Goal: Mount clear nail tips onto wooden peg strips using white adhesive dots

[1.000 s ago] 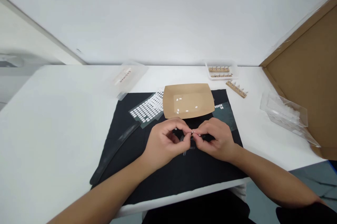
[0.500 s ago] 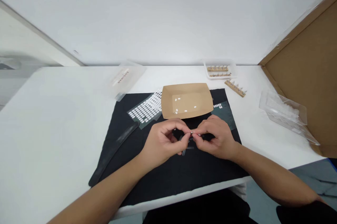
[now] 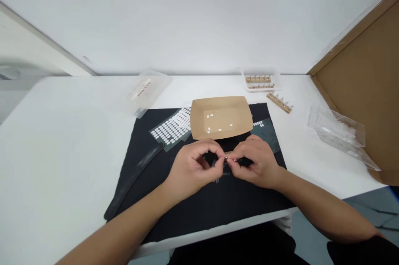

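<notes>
My left hand (image 3: 195, 167) and my right hand (image 3: 257, 161) meet above the black cloth (image 3: 187, 219), thumb and forefinger of each pinched together. Between their fingertips is a small shiny metal piece (image 3: 226, 158), too tiny to name. More bits of metal show at the right fingertips. Under the left fingers, partly hidden, a clear plastic strip (image 3: 217, 180) is visible. Just beyond both hands stands a brown paper tray (image 3: 221, 134) with several white oval stickers inside.
Sheets of white oval stickers (image 3: 171, 130) lie left of the tray, near a dark curved strip (image 3: 134, 180). A dark green sheet (image 3: 268, 136) lies right. Behind are a plastic pouch (image 3: 148, 90), a clear box (image 3: 261, 86), a wooden strip with metal pieces (image 3: 279, 102) and plastic cases (image 3: 339, 132).
The view has shifted slightly. Both hands keep their pinch in nearly the same spot, with the small metal piece turned a little between the fingertips.
</notes>
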`<state>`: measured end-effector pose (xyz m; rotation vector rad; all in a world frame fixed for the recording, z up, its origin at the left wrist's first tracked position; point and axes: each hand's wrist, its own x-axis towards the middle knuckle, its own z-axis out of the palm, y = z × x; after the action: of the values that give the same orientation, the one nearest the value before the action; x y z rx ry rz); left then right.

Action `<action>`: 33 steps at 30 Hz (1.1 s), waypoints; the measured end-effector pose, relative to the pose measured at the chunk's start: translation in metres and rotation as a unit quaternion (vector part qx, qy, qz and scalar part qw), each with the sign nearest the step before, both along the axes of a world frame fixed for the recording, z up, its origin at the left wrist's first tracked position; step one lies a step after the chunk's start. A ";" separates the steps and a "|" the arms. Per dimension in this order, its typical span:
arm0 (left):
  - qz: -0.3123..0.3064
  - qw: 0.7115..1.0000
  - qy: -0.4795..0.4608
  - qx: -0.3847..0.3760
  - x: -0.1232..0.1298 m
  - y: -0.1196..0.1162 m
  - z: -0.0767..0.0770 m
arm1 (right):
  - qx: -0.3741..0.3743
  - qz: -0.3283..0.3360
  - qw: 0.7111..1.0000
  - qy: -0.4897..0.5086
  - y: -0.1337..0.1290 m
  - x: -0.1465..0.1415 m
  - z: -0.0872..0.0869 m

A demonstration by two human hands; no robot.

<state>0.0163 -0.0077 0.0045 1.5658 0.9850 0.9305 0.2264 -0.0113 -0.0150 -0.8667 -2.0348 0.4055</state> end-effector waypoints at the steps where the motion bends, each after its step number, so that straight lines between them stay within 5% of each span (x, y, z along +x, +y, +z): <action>1: -0.002 1.000 0.000 -0.003 0.000 0.000 0.000 | -0.004 0.003 1.000 0.000 0.000 0.000 0.000; 12: 0.000 1.000 -0.017 -0.017 0.000 0.000 0.000 | -0.060 0.013 0.998 0.021 0.000 0.003 -0.001; 33: -0.018 0.999 0.003 -0.044 -0.001 -0.001 0.001 | -0.047 0.023 0.999 0.003 0.001 0.004 -0.001</action>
<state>0.0152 -0.0085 0.0057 1.5081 0.9853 0.8460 0.2302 -0.0101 -0.0157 -0.8750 -2.0462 0.5334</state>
